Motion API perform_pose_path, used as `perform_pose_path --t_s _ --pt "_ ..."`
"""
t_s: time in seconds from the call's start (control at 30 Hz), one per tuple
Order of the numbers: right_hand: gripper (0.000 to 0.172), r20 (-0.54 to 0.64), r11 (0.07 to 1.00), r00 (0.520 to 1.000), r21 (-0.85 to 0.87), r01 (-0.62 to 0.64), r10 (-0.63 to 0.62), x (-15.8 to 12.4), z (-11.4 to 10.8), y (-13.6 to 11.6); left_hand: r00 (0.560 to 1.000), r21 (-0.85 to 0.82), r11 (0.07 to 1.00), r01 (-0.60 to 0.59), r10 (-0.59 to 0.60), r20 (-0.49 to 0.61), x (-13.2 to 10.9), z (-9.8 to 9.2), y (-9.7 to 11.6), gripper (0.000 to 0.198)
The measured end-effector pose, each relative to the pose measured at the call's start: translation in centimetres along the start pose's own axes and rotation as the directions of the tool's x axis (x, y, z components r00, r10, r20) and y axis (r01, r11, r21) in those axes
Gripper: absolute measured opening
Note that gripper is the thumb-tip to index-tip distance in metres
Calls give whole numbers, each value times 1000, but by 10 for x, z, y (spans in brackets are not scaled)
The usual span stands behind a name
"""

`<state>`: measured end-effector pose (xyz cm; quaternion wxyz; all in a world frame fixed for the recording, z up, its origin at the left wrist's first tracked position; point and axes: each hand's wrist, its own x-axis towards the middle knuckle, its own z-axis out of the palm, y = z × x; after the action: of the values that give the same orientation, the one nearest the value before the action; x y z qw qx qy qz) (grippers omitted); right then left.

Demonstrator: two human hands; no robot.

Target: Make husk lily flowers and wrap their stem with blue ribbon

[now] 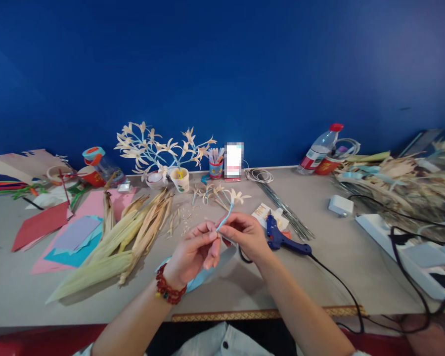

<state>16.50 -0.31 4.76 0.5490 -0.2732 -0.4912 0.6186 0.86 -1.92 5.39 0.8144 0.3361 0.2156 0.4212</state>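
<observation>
Between my two hands stands a corn-husk flower with pale petals (238, 196) on a thin stem wrapped in light blue (228, 215). My left hand (197, 243), with a red bead bracelet at its wrist, pinches the lower stem between thumb and forefinger; its other fingers curl loosely. From the other side, my right hand (246, 234) grips the same stem with thumb and fingers. The stem's lower end is hidden by the fingers. Beneath the hands lies a light blue strip (203, 278). A dark loop (244, 255) shows under my right hand, its kind unclear.
Right of my hands lies a blue glue gun (282, 238) with its cable, near metal wires (287, 210). Corn husks (122, 242) and coloured paper (40, 225) spread leftward. Behind stand a cup of husk flowers (180, 180) and a phone (233, 160). A power strip (400, 252) lies right.
</observation>
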Motion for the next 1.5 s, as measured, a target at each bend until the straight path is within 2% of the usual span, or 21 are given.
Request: perform_pose_path --t_s 0.1,0.17,0.23,0.33,0.4,0.47,0.57,0.63,0.7,0.77,0.83,0.87,0.93,1.0,1.03,1.13,1.23,1.33,1.5 --pt "20 8 999 999 -11 -31 31 -1 -2 -2 998 -38 998 58 -57 39 1 -3 -4 9" --pt "22 11 997 998 -41 -59 60 0 -4 -2 1000 79 997 19 -18 -15 -1 -2 -5 10" --pt "24 22 995 997 -71 -70 72 1 -5 -1 987 288 954 -81 116 -107 -4 1 -4 11" --pt "25 22 992 998 -106 -64 67 2 -5 2 919 609 767 -200 362 -154 -9 5 -4 9" --pt "25 8 990 998 -127 -63 64 1 -3 2 897 672 707 -222 419 -145 -12 6 -3 9" --pt "24 12 988 998 -141 -56 58 1 -3 1 913 582 784 -219 375 -162 -12 5 -3 10" --pt "21 44 990 998 -139 -38 44 0 -3 0 967 299 944 -138 194 -168 -9 3 -2 11" --pt "20 51 992 998 -118 -34 40 0 -3 -1 988 127 990 -63 80 -132 -7 2 -2 10" --pt "21 40 995 998 -90 -34 38 1 -3 0 995 0 1000 -14 14 -103 -5 1 -3 9" --pt "22 14 997 999 -74 -31 33 1 -3 0 995 -22 1000 -11 9 -104 -4 2 -5 9" --pt "24 7 996 999 -86 -33 33 1 -2 1 989 101 993 -55 68 -131 -5 3 -5 12" --pt "25 12 994 999 -103 -37 38 1 -2 1 980 207 974 -94 127 -153 -5 4 -4 11" --pt "28 20 986 999 -158 -47 51 0 -1 1 939 452 875 -175 286 -191 -5 4 2 8" --pt "30 17 972 998 -230 -52 58 0 0 2 874 672 706 -225 451 -182 -4 5 12 12" --pt "30 15 963 998 -265 -56 62 0 1 3 864 748 623 -229 484 -138 -2 5 18 13" --pt "31 22 941 996 -332 -74 86 0 2 4 874 883 409 -229 485 2 3 8 33 10" --pt "33 36 936 991 -335 -106 125 0 2 2 901 921 334 -200 433 39 6 10 41 12" --pt "33 85 949 980 -277 -150 180 0 1 -1 938 903 405 -147 347 -3 6 8 45 15" --pt "28 113 970 969 -132 -206 221 -1 1 -3 974 736 669 -106 219 -58 4 1 45 17"
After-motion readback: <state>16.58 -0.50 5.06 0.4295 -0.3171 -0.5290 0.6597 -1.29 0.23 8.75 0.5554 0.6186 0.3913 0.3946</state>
